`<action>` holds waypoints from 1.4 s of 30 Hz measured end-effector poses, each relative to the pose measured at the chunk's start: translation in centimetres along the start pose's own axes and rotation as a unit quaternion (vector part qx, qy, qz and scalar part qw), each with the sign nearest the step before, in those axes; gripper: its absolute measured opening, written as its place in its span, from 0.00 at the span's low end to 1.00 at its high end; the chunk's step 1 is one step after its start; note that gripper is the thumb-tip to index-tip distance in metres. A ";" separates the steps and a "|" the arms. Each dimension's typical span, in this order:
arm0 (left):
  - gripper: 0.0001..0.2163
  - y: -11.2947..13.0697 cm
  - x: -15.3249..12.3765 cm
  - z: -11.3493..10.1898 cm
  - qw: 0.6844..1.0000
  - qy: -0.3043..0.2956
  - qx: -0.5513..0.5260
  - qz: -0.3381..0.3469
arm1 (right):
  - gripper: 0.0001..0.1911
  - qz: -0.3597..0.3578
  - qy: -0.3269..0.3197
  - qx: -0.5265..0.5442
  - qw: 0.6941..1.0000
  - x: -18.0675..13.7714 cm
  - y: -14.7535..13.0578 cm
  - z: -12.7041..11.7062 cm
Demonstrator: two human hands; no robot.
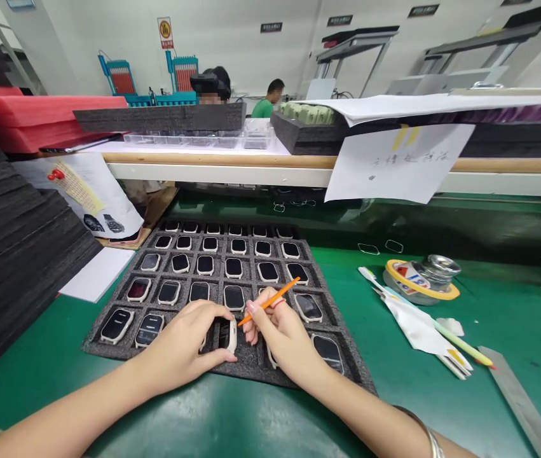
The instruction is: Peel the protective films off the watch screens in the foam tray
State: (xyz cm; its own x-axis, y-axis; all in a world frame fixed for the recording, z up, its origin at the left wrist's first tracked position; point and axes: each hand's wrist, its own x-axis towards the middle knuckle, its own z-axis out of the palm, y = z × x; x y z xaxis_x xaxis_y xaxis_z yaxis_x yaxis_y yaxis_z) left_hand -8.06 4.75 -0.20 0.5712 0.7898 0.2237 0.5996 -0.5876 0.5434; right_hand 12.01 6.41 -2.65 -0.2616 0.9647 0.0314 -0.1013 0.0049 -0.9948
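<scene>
My left hand [194, 337] is closed on a smartwatch case [232, 336], tilted on edge with its pale side toward my right hand. Between the fingers of my right hand [280, 331] is a slim orange stick [273, 300], its lower tip at or very close to the side of that case; whether they touch I cannot tell. Under both hands lies a black foam tray [346, 343] with rows of pockets holding several smartwatch cases with dark screens, such as the one at the front left [117, 325]. My hands and forearms hide a few front pockets.
Stacked black foam trays [17, 235] rise at the left beside white paper [96, 273]. To the right are a yellow-rimmed container [420, 292], a white cloth [408, 321], a yellow pen [465, 346] and a metal ruler [520, 401]. A shelf [222, 172] spans the back; people sit beyond.
</scene>
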 end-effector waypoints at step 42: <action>0.15 -2.5 -5.0 -1.9 0.991 0.079 0.104 0.019 | 0.24 -0.027 -0.072 0.005 0.997 1.4 0.6 5.6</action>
State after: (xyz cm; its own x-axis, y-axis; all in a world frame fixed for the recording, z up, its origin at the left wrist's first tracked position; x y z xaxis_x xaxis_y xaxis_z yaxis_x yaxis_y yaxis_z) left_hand -13.53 2.60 -1.13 0.5106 0.7748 0.3729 0.6916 -0.6277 0.3574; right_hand 6.19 6.27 -2.68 -0.3912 0.9149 0.0996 -0.1280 0.0531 -0.9904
